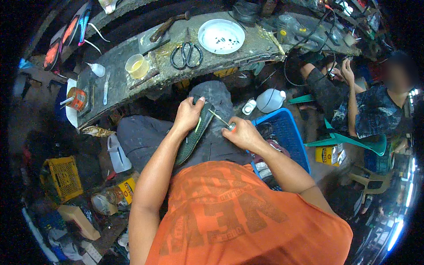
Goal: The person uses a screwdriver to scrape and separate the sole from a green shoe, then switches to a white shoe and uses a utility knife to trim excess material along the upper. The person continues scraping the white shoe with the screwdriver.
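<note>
A dark shoe (pixel 191 143), sole edge showing, lies across my lap. My left hand (pixel 189 114) is closed around its upper end, thumb on top. Pale yellow-green marks or thread show along its side. In my right hand (pixel 245 133) is a thin awl-like tool (pixel 231 126) with a reddish-orange and silver handle. Its slender shaft points toward the shoe, and a pale strand or tip shows at its end near the shoe's edge. Whether that tip touches the shoe I cannot tell.
The worn bench ahead bears scissors (pixel 186 55), a white bowl (pixel 221 37), a hammer (pixel 169 27), a yellowish cup (pixel 137 67) and a knife (pixel 107 88). A blue basket (pixel 291 132) of shoes stands at my right, beside a plastic jug (pixel 270 100). Another person (pixel 371 110) sits at far right.
</note>
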A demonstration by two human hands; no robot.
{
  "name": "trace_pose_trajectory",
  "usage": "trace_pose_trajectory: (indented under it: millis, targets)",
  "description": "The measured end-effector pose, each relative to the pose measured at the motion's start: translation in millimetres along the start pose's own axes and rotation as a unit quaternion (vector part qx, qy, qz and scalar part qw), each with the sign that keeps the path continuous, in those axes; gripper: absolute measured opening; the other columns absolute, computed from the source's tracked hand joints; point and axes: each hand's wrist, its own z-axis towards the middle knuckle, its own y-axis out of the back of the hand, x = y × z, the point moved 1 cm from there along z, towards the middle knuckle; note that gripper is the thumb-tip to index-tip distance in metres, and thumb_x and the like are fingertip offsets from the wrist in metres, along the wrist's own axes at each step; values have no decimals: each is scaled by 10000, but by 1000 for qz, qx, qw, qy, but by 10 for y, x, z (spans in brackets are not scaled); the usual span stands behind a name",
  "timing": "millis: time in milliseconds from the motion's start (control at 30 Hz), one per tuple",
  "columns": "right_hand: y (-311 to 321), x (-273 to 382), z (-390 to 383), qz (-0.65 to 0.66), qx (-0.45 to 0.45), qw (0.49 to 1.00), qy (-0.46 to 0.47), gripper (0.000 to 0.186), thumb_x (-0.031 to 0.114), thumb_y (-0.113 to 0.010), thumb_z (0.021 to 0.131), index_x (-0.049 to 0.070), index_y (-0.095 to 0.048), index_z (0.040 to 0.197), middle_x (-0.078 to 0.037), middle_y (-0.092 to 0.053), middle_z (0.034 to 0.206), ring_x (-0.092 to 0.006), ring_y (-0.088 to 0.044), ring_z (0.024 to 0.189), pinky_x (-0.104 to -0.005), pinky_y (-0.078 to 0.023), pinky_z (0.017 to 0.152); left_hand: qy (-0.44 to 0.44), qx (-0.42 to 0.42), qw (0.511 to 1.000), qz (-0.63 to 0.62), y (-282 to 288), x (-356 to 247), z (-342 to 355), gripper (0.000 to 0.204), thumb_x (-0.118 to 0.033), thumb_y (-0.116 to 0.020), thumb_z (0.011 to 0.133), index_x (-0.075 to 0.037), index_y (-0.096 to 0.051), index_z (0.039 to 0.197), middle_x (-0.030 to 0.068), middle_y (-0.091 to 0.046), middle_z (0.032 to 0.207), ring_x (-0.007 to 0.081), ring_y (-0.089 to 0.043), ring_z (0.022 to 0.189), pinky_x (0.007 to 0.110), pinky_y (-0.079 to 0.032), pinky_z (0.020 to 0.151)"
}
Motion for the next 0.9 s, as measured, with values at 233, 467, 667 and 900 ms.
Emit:
trace_pose_trajectory:
  millis: [233, 467, 667, 900]
  targets:
    - [-64, 70, -64, -70, -35, 997, 23, 504, 410, -731, 861, -33, -684, 1097, -327, -717, 868, -494, -716, 871, -550, -575, 838, -7, -21, 1000, -14, -98, 92, 19, 560, -438, -660, 966, 120, -658, 919, 318, -675, 834, 426, -709, 839, 484, -516, 773]
    - [-138, 88, -79, -104, -58, 991, 56, 467, 401, -725, 867, -31, -677, 1035, -314, -713, 819, -480, -720, 818, -548, -585, 789, 6, 4, 999, -40, -176, 344, 180, 501, -413, -646, 994, 84, -684, 942, 217, -694, 840, 307, -681, 800, 433, -514, 756]
    - [-89, 103, -53, -97, -42, 993, 53, 495, 411, -733, 858, -14, -691, 1108, -304, -725, 864, -474, -723, 857, -540, -581, 822, 95, 103, 977, -160, -55, 320, 272, 397, -358, -605, 1060, 9, -729, 976, 54, -741, 851, 144, -652, 724, 336, -520, 704]
    - [12, 164, 164, -76, -54, 995, 33, 525, 436, -726, 841, -25, -700, 1091, -321, -726, 925, -467, -725, 928, -533, -576, 858, 153, 152, 954, -206, 85, 226, 302, 410, -375, -614, 1056, 8, -737, 977, 87, -748, 851, 161, -665, 685, 352, -526, 671]
